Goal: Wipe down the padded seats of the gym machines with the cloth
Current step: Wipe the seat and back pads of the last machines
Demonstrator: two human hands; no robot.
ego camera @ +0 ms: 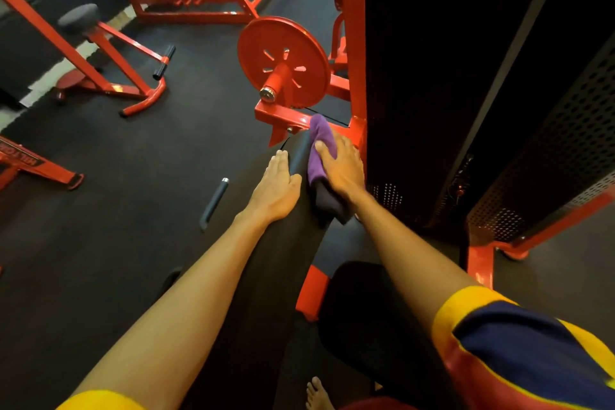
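- Purple cloth [320,135], folded into a thick wad; its near end looks dark, almost black.
- It lies on the far end of a long black pad [263,276], on the pad's right edge, just beside the red frame [354,43].
- Right hand [342,170] lies palm down on top of the cloth and presses it against the pad. The fingers are close together and fairly straight, with the thumb laid across the purple part. The cloth sticks out past the fingertips at the far end and past the wrist at the near end.
- Left hand [276,186] rests flat on the pad just beside the cloth, fingers straight and together, and does not touch the cloth.
- Both arms reach forward, bare to the yellow-edged sleeves.
- A second black seat [362,326] sits under the right arm, with a bare foot [317,394] below it.
- Beyond the pad a red plate [283,60] hangs on a peg of the frame.
- A black perforated shroud [565,150] stands to the right.
- A grey handle [214,203] sticks out left of the pad.
- A red stool [78,18] with a round grey top stands far left on the dark floor.
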